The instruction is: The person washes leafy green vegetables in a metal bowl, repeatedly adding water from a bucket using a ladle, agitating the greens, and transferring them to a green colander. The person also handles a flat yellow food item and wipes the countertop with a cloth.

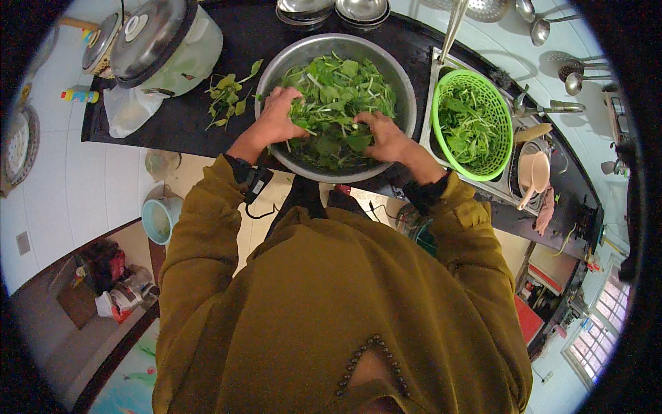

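Note:
A wide metal basin on the black counter holds water and a heap of leafy greens. Both my hands reach into it from the near side. My left hand is at the basin's left side, fingers curled around the edge of the heap, with stems between fingers and thumb. My right hand is at the right side of the heap, its fingertips on a pale stem and leaves. Darker water with loose leaves shows between the hands. To the right, a green plastic colander with more greens sits over the sink.
Loose leaves lie on the counter left of the basin, near a plastic bag and a large lidded pot. Metal bowls stand behind. A faucet and a pink dipper are at the right.

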